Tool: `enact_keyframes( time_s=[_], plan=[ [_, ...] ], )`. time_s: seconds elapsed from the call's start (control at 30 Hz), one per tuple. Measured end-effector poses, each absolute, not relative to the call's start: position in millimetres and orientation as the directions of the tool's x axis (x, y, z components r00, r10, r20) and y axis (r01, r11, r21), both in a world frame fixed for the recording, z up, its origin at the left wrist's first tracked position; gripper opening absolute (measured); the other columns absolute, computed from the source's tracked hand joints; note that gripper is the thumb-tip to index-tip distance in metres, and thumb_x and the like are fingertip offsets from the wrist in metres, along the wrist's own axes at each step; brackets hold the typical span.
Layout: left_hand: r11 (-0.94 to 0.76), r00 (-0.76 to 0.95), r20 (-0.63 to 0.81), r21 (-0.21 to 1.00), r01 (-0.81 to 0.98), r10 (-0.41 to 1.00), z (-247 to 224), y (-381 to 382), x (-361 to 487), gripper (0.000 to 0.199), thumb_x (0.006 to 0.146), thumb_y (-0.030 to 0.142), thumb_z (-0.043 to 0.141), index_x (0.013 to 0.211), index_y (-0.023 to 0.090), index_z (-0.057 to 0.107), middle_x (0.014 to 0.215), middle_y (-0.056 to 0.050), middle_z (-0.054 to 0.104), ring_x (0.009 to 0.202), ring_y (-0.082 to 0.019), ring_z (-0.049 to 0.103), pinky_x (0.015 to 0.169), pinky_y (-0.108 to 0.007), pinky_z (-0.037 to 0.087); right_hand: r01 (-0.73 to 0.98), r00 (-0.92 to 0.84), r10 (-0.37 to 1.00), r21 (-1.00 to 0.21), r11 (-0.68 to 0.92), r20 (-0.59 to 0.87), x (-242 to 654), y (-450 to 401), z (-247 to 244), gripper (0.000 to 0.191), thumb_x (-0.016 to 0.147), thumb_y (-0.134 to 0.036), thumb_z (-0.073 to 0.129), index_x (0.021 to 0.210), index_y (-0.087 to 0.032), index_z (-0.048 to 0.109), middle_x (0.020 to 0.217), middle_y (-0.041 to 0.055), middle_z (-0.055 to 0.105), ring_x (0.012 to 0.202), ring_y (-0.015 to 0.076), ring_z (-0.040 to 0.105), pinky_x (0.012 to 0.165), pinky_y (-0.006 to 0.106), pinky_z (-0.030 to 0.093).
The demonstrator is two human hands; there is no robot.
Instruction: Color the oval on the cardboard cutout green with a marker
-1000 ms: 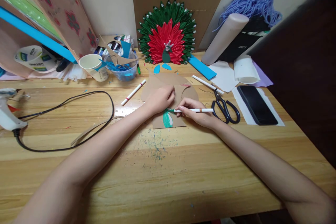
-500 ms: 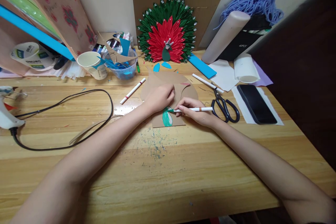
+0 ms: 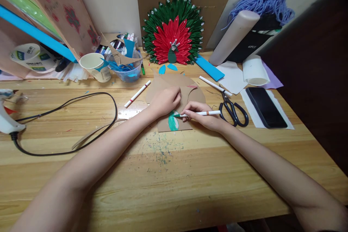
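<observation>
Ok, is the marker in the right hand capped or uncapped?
Uncapped: the marker held in the right hand shows its bare green tip at the partly green shape.

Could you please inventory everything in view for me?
Cardboard: overlapping pieces, brown, centre
Oval: one, green and white, on cardboard
Green-tipped marker: one, white, at the oval
Loose markers: two, white, flanking cardboard
Scissors: one, black-handled, right
Phone: one, black, far right
Peacock figure: one, red and green, back centre
Petals: two, blue, behind cardboard
Strip: one, blue, beside peacock figure
Cup: one, white, back left
Tub: one, clear, beside the cup
Glue gun: one, white, left edge
Yarn: one bundle, blue-violet, back right
Cylinder: one, pale, back right
Paper roll: one, white, behind phone
Table: one, light brown, beneath
Left hand: one, bare, on cardboard
Right hand: one, bare, holding green-tipped marker
</observation>
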State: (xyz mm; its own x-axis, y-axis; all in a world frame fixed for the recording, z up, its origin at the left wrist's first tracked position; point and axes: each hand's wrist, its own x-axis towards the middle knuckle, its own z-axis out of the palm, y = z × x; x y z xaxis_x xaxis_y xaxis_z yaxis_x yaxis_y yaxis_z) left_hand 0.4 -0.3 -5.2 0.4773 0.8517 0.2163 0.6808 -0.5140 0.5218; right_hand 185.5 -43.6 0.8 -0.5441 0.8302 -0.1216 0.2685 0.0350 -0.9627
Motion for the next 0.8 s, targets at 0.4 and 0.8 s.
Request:
enact_keyframes(
  time_s=[0.4, 0.8],
  plan=[
    [-0.520, 0.479, 0.224, 0.514, 0.682, 0.849, -5.8, -0.2, 1.0, 0.020, 0.089, 0.023, 0.034, 0.082, 0.017, 0.052, 0.083, -0.005, 0.065, 0.076, -0.016, 0.057, 0.068, -0.027, 0.041, 0.261, -0.587, 0.791, -0.965, -0.014, -0.171, 185.2, -44.3, 2.1, 0.022, 0.086, -0.038, 0.060, 0.084, -0.016, 0.063, 0.081, 0.0050, 0.069, 0.078, 0.0146, 0.065, 0.071, 0.028, 0.049],
    [-0.521, 0.478, 0.227, 0.514, 0.681, 0.848, -6.1, -0.1, 0.4, 0.023, 0.091, 0.024, 0.033, 0.083, 0.017, 0.054, 0.084, -0.006, 0.065, 0.076, -0.015, 0.057, 0.068, -0.027, 0.041, 0.298, -0.587, 0.792, -0.954, 0.018, -0.168, 184.6, -44.5, 5.8, 0.024, 0.085, -0.038, 0.060, 0.083, -0.015, 0.064, 0.080, 0.0061, 0.069, 0.076, 0.0154, 0.065, 0.069, 0.029, 0.049]
  ],
)
